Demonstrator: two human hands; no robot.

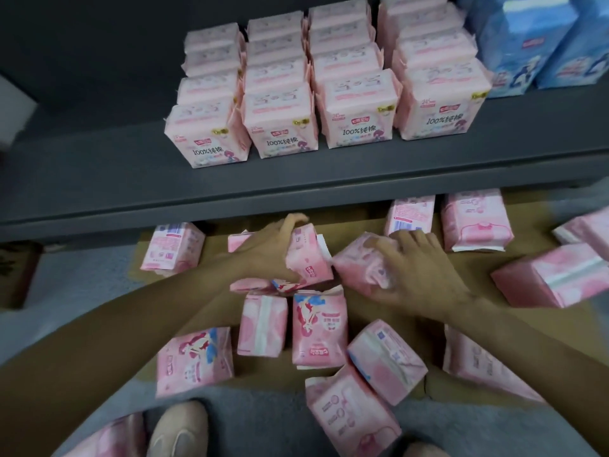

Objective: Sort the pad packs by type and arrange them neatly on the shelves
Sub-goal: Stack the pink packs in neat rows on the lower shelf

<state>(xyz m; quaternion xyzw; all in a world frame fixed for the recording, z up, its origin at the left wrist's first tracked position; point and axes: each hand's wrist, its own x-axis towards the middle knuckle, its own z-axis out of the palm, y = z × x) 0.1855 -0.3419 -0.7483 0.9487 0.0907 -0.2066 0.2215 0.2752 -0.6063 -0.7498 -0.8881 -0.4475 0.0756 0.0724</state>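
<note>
The left hand clamped its fingers on one pink plastic pad pack; the right hand gripped another. Matching types should have been confirmed before shelving on the grey shelf.

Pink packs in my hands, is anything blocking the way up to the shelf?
Nothing visible blocks it. The left hand and right hand each grip a pink pack below the shelf, whose left part lies bare.

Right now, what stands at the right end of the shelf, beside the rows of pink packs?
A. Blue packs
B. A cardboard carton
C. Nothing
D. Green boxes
A: blue packs stand at the right end of the shelf, next to the pink packs.
</note>
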